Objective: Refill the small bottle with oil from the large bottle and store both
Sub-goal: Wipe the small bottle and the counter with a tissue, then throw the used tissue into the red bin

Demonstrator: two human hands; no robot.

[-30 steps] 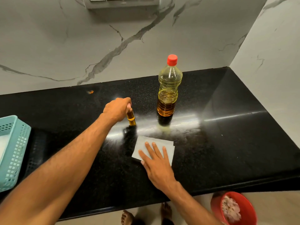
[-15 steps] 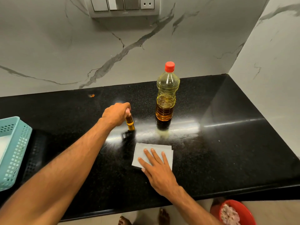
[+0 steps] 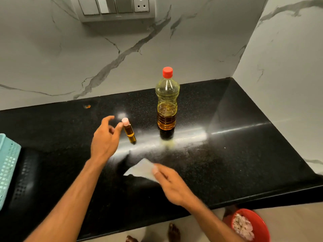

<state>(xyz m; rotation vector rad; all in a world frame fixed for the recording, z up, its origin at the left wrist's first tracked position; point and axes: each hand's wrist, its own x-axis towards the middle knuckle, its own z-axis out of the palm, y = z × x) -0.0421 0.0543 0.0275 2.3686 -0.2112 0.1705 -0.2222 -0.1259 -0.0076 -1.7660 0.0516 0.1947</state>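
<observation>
The small bottle (image 3: pixel 129 131) of amber oil, with a pale pink cap, stands on the black counter (image 3: pixel 236 154). My left hand (image 3: pixel 105 138) is just left of it with fingers spread; one fingertip is at its cap. The large plastic oil bottle (image 3: pixel 167 103), red-capped and about half full, stands upright a little to the right. My right hand (image 3: pixel 172 185) pinches a white tissue (image 3: pixel 141 169) and holds one edge of it off the counter.
A light blue perforated basket (image 3: pixel 7 170) sits at the counter's left edge. A red bowl (image 3: pixel 250 226) with pale scraps is on the floor below the front edge. Marble walls close the back and right; a switch panel (image 3: pixel 116 7) hangs above.
My left hand has let go of the small bottle and opened beside it. My right hand went from pressing flat on the tissue to pinching and lifting it.
</observation>
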